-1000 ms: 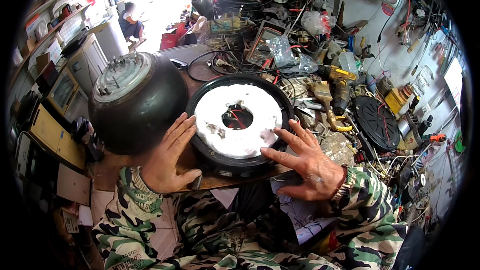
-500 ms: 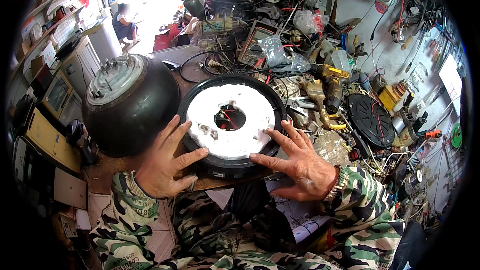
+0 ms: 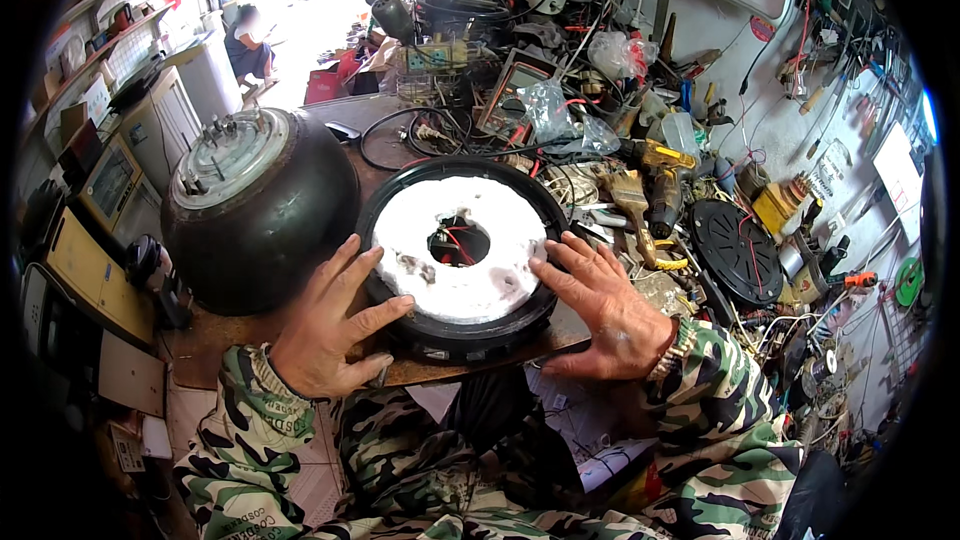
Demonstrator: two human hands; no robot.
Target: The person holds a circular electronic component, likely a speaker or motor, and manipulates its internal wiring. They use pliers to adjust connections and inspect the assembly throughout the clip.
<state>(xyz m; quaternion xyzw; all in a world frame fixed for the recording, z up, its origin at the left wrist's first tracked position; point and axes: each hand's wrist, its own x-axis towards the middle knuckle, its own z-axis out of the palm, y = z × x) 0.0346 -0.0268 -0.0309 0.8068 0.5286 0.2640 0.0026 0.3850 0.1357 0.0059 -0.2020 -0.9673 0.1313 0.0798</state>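
Observation:
A round black plastic base (image 3: 465, 340) lies at the near edge of the bench, with a thick white ring of padding (image 3: 455, 290) in it. Red and dark wires show through the ring's central hole. My left hand (image 3: 325, 325) is spread at the base's left side, its fingertips on the rim and the edge of the padding. On the right side, my right hand (image 3: 605, 315) rests with fingers apart, fingertips at the rim and the padding. Left of the base sits a dark, rounded metal pot (image 3: 262, 240), tilted, its silver plate with several studs facing up.
Behind the base runs a black cable (image 3: 375, 130). To the right lie a paintbrush (image 3: 628, 195), a yellow-and-black power tool (image 3: 665, 155), and a black slotted disc (image 3: 737, 252). Tangled wires and tools crowd the back and right. A person (image 3: 250, 45) sits far off by the doorway.
My right hand has drawn its fingers slightly up and right along the rim, its index finger lifting off the front of the padding. My left hand stays nearly in place.

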